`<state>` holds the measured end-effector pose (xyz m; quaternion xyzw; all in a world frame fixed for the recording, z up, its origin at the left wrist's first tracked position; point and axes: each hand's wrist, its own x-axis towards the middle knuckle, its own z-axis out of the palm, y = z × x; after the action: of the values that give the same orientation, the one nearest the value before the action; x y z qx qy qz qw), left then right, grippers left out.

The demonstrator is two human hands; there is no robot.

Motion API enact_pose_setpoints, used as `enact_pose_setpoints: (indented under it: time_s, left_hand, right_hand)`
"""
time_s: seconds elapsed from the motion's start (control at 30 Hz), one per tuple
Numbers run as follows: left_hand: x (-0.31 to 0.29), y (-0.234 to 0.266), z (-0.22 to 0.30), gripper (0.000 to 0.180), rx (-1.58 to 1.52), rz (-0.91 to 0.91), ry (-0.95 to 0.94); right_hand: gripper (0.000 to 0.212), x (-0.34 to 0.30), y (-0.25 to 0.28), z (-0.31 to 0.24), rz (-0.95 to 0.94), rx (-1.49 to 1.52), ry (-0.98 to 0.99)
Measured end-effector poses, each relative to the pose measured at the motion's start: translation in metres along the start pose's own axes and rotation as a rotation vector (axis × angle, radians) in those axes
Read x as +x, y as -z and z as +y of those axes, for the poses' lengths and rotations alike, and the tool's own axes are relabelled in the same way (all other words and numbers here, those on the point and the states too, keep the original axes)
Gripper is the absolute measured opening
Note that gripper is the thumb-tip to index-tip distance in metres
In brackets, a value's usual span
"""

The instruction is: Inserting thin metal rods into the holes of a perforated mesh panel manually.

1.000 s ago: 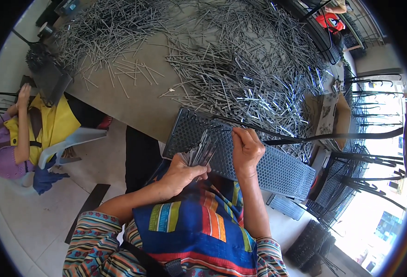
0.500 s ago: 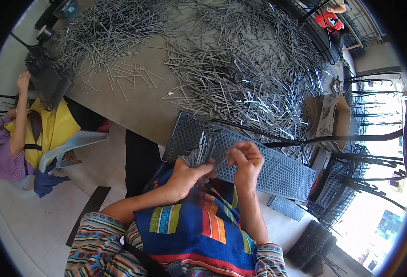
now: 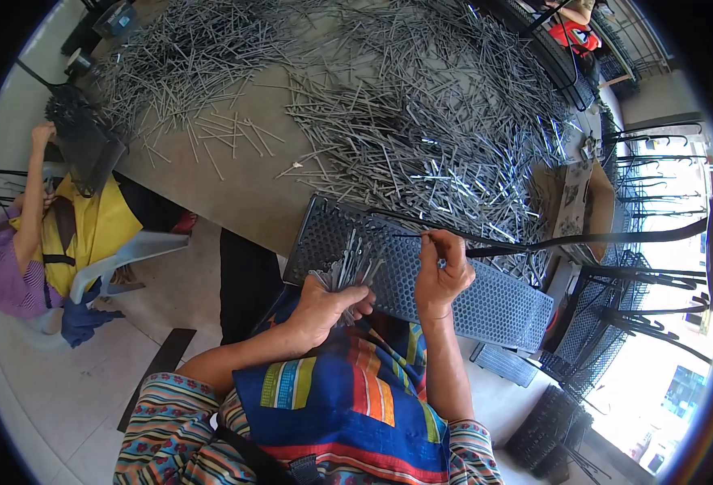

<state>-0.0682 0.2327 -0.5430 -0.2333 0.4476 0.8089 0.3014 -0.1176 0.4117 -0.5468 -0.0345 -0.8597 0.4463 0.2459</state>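
- Bundle of grey strips [image 3: 346, 271] sits just off centre toward 6 o'clock, its far ends fanned out toward 12 o'clock.
- Your left hand [image 3: 321, 310], at 7 o'clock, is clamped around that bundle, with the strips poking out past the thumb.
- Your right hand [image 3: 444, 276], at 4 o'clock, has its fingertips pinched together on a thin dark strip [image 3: 409, 235], which points toward 9 o'clock.
- The two hands stand apart, and both are over or beside a long perforated panel [image 3: 494, 303], which slants from near 11 o'clock down to 4 o'clock.
- Along the panel's far edge, a black bar [image 3: 615, 240] curves off toward 3 o'clock; you cannot tell whether the two are joined.
- Beyond the panel, a large pile of strips [image 3: 437, 153] lies at 1 o'clock on the table [image 3: 239, 190], and another heap [image 3: 203, 61] lies at 11 o'clock.
- Between 2 and 3 o'clock, you have a cardboard box [image 3: 575, 206] near the pile.
- A co-worker [image 3: 12, 271] sits at 9 o'clock on a pale chair [image 3: 114, 263], well apart from you.
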Motion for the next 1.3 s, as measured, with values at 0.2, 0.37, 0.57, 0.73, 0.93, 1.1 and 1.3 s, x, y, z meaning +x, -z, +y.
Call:
enact_pose_setpoints:
  time_s: [0.2, 0.37, 0.57, 0.73, 0.93, 1.1, 1.3]
  left_hand:
    - [0.001, -0.002, 0.001, 0.013, -0.002, 0.008, 0.009]
    - [-0.002, -0.003, 0.007, 0.011, 0.001, 0.040, 0.074]
    - [-0.001, -0.006, 0.006, 0.010, -0.031, 0.053, 0.066]
    - [0.003, -0.005, 0.001, 0.012, -0.058, 0.063, 0.051]
    - [0.003, -0.005, 0.001, 0.013, -0.062, 0.072, 0.052]
    - [0.004, -0.011, -0.001, 0.008, 0.033, 0.006, 0.032]
    - [0.002, -0.016, 0.002, 0.011, -0.009, 0.015, 0.002]
  right_hand:
    - [0.007, 0.010, 0.000, -0.009, -0.065, -0.031, 0.031]
    - [0.010, 0.008, 0.000, -0.003, -0.135, -0.059, 0.003]
    - [0.019, 0.006, 0.001, -0.008, -0.204, -0.181, 0.213]
    - [0.021, 0.001, 0.003, -0.011, -0.272, -0.299, 0.190]
    - [0.016, -0.007, 0.010, -0.010, -0.327, -0.209, -0.007]
    - [0.009, -0.027, 0.012, -0.012, -0.468, 0.345, -0.489]
    - [0.012, -0.030, 0.013, -0.010, -0.384, 0.766, -0.718]
